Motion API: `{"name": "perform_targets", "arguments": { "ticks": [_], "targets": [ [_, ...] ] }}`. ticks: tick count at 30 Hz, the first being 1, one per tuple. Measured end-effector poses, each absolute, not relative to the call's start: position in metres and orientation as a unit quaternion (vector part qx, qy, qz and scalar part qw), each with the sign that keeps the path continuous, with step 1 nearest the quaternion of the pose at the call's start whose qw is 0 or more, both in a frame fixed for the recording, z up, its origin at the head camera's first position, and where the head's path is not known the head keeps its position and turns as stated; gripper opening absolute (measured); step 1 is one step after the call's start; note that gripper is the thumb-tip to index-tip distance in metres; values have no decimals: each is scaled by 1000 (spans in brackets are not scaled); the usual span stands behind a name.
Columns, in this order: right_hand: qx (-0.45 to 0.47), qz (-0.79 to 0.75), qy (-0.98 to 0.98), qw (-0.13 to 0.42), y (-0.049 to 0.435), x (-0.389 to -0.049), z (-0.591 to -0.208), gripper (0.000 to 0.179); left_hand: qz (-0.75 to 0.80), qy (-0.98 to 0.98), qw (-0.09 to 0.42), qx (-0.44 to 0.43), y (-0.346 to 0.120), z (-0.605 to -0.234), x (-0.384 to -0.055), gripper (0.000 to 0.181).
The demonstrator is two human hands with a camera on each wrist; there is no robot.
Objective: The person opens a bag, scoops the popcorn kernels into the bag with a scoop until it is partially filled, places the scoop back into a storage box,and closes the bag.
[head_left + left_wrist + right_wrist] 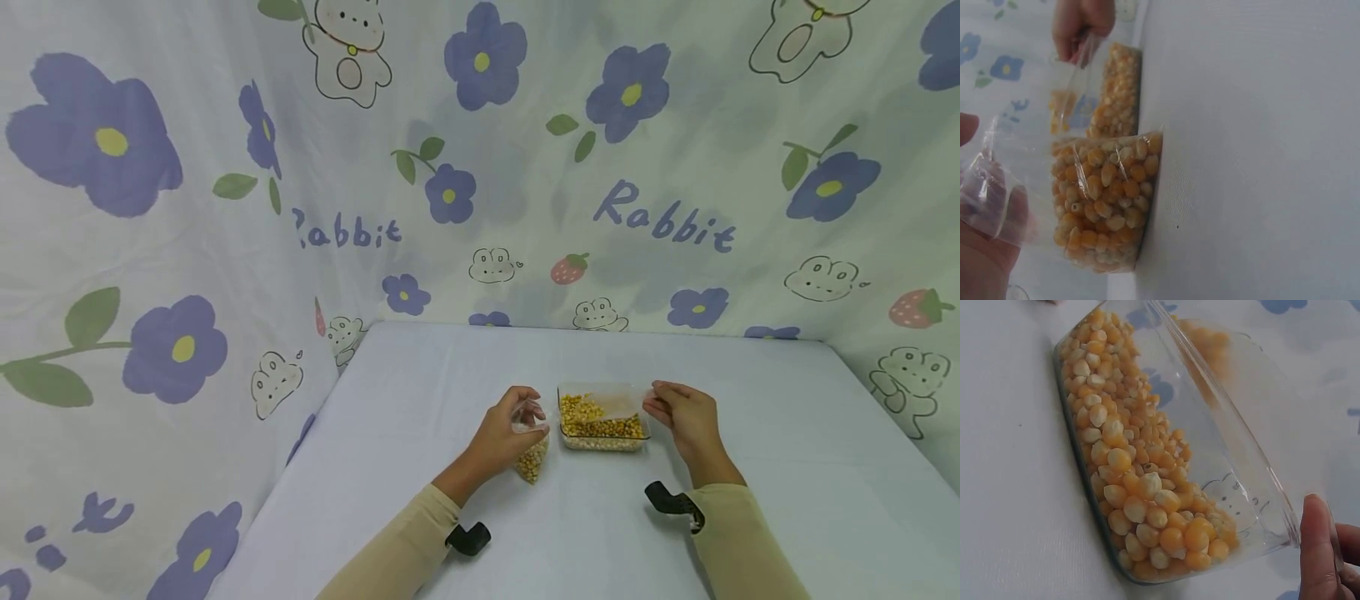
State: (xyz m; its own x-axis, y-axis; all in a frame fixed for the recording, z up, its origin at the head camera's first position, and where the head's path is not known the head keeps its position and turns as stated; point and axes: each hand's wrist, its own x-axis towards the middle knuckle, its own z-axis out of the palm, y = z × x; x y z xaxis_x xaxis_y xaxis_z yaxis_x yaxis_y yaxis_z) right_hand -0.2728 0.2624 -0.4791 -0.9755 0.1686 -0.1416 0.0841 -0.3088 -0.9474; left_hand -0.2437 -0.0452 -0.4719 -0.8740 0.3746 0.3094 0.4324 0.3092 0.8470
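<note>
The left hand (495,432) pinches the top of a clear bag (532,461) left of the glass container (1242,430), the right hand (688,421) pinches clear plastic (621,406), and a slackened left grip could spill corn kernels (1104,187).

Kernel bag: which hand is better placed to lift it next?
Likely the left hand: it holds the bag near its top; the right hand is beside the glass container, pinching a translucent item.
</note>
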Motion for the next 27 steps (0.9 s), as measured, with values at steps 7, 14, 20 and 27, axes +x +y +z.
{"name": "perform_targets", "arguments": {
  "ticks": [7,14,20,27],
  "targets": [
    [-128,809,-571,57,258,-271,-469,30,-533,-808,26,-250,-44,-472,-243,41],
    [-109,834,-536,75,255,-267,-458,4,-535,-807,16,-250,-43,-471,-240,41],
    [-86,845,-522,78,252,-263,-447,4,-534,-807,17,-250,-42,-469,-239,42],
    [-54,856,-507,86,243,-257,-434,9,-530,-809,17,-255,-42,-470,-239,43]
  ]
}}
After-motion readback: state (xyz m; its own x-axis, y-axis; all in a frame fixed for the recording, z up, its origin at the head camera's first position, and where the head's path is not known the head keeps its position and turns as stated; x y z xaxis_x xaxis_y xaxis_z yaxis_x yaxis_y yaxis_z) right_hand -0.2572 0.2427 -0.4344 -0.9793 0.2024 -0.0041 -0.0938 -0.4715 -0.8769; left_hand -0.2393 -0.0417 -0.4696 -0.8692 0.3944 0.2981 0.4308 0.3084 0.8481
